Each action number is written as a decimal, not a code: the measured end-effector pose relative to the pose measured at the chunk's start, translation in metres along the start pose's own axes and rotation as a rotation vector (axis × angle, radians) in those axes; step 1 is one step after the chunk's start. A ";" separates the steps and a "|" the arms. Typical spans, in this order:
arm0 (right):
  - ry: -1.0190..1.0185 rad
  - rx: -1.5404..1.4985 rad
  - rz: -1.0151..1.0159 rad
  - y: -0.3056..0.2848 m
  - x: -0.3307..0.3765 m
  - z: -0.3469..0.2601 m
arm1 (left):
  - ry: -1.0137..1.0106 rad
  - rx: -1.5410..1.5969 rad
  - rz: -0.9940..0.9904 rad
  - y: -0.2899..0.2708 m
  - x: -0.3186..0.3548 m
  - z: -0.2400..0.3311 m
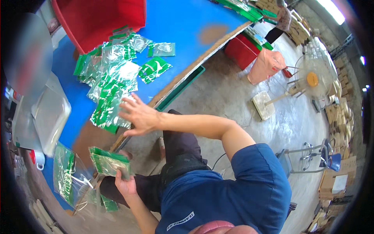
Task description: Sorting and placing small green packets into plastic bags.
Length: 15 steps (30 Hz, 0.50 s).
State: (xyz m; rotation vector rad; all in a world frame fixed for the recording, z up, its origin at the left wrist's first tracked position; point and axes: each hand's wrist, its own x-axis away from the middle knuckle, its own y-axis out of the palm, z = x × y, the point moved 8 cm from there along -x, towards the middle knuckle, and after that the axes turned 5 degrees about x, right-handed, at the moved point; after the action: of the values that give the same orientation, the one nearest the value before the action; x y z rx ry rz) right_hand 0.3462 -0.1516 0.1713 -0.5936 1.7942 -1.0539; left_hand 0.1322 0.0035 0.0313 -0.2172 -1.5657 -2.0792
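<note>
A small stack of green-and-clear plastic packets point(109, 163) is clamped by left hand point(125, 183) fingers at lower left; right hand point(140, 116), fingers spread apart, is laid on loose packets point(111, 84) on the blue table point(183, 23)

At the top left of the frame we see a red bin point(102, 19) on the blue table point(183, 23). At right we find a standing fan point(311, 80), an orange sack point(267, 64) and a blue stool point(325, 156).

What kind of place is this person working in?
Probably a small packing workshop: green-and-clear plastic packets lie piled on a blue worktable, brown cardboard boxes are stacked along the wall, and a standing electric fan cools the concrete floor.
</note>
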 end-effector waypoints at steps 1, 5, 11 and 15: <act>0.007 -0.019 -0.042 0.011 -0.002 -0.011 | 0.008 -0.011 0.013 0.002 0.003 0.003; -0.064 -0.118 -0.118 0.029 -0.014 -0.048 | 0.041 0.041 0.057 0.012 0.018 0.014; -0.199 0.089 -0.151 0.029 -0.011 -0.072 | 0.064 0.020 -0.091 0.047 0.033 0.006; -0.200 -0.143 0.070 0.012 -0.032 -0.070 | 0.052 0.014 0.018 0.019 0.039 0.019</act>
State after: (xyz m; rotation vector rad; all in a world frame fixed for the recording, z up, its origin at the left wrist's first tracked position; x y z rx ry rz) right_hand 0.2983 -0.0932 0.1897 -0.6922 1.7100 -0.7944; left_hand 0.1046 0.0054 0.0701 -0.1701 -1.5414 -2.0438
